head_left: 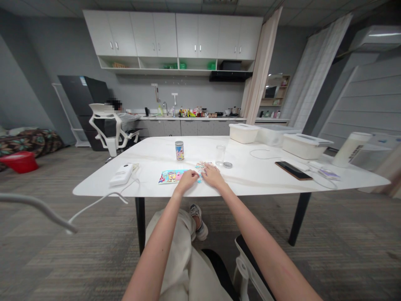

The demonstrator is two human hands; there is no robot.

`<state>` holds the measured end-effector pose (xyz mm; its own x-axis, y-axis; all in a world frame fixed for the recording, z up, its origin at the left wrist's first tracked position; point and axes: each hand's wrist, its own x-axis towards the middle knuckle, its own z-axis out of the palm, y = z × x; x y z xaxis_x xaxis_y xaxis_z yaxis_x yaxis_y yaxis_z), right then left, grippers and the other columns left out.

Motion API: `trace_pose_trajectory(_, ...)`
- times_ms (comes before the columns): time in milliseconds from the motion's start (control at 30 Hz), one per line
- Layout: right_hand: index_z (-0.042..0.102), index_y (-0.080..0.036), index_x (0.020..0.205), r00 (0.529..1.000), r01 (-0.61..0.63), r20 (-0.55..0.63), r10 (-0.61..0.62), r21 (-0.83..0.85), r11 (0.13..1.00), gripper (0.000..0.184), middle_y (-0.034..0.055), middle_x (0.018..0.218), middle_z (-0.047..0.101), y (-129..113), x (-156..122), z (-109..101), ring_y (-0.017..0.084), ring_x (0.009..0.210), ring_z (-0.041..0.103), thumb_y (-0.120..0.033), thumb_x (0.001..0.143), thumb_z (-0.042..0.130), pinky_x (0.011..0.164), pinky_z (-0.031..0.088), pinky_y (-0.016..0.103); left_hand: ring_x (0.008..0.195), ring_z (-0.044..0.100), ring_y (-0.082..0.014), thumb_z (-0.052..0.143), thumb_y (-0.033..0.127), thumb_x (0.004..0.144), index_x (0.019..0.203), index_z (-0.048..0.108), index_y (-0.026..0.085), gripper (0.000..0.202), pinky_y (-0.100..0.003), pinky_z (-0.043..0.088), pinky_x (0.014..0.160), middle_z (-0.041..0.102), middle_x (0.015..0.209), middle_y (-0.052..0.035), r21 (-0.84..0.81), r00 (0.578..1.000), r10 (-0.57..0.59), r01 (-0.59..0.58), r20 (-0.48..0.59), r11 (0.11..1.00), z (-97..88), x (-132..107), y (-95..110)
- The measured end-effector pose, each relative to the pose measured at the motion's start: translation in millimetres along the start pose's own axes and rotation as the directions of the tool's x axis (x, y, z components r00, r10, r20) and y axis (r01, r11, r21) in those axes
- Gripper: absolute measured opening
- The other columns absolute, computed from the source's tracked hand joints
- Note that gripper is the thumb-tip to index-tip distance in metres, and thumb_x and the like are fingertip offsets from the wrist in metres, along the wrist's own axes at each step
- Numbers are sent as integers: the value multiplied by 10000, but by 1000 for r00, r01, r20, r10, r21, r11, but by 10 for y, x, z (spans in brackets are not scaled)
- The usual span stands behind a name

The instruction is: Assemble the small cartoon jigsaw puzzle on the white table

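Note:
Both my hands rest on the near edge of a white table (250, 184). My left hand (187, 179) lies curled on the right end of a colourful cartoon picture card (171, 176). My right hand (211, 174) is just beside it, fingers bent over a small heap of colourful puzzle pieces (202, 166). What either hand pinches is too small to make out. A small printed tin (179, 150) stands behind the card. A clear glass (220, 155) and a round lid (227, 164) sit to the right of it.
A white power bank (121, 174) with a trailing cable lies at the table's left. A dark phone (293, 170), white lidded boxes (305, 145) and a white cylinder (351, 149) stand at the right. A person sits in a white chair (105, 129) by the kitchen counter.

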<state>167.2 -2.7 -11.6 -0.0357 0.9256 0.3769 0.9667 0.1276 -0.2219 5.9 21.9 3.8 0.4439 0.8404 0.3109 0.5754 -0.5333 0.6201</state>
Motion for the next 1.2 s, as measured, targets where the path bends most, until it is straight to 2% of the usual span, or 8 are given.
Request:
trace_pose_trajectory(100, 593, -145, 1227, 1000, 16, 12, -16, 19, 1000, 360, 129, 1418, 515, -8, -4, -10, 225, 1330, 416, -267, 954, 392, 1111, 241, 408, 825, 648, -184, 494, 140, 776, 880, 757, 102, 285, -249, 457, 772, 738, 882, -89, 1, 1000, -3, 3, 1, 1000, -3, 1, 1)
trace_pose_trajectory(233, 628, -163, 1138, 1000, 12, 25, -12, 23, 1000, 314, 116, 1282, 619, -26, -8, -37, 218, 1231, 506, -250, 953, 390, 1080, 276, 392, 834, 651, -186, 502, 143, 771, 869, 758, 109, 276, -247, 459, 773, 739, 872, -84, 1, 1000, -2, 2, 2, 1000, -8, -3, 6)
trace_pose_trajectory(467, 607, -113, 1175, 998, -55, 3, 55, -4, 998, 339, 168, 1339, 566, -54, -23, -73, 260, 1261, 480, -264, 943, 413, 1082, 271, 407, 824, 650, -185, 492, 144, 771, 856, 755, 120, 278, -249, 461, 760, 739, 851, -75, -3, 1000, -3, 3, 3, 1000, -7, -5, 8)
trace_pose_trajectory(600, 610, -121, 1173, 997, -72, 9, 72, -6, 997, 338, 158, 1363, 553, -62, -36, -86, 260, 1266, 479, -273, 940, 417, 1085, 272, 409, 824, 649, -186, 495, 150, 768, 856, 755, 116, 276, -252, 462, 760, 740, 864, -80, -6, 1000, -3, 3, 3, 1000, 3, 4, -6)
trace_pose_trajectory(1200, 629, -161, 1106, 1000, -12, -4, 12, -9, 1000, 287, 131, 1217, 648, -54, -20, -72, 233, 1171, 535, -228, 940, 405, 1022, 304, 372, 836, 656, -198, 495, 160, 766, 871, 763, 119, 291, -268, 470, 788, 742, 881, -90, 2, 1000, -4, 4, 6, 1000, -13, -11, 10)
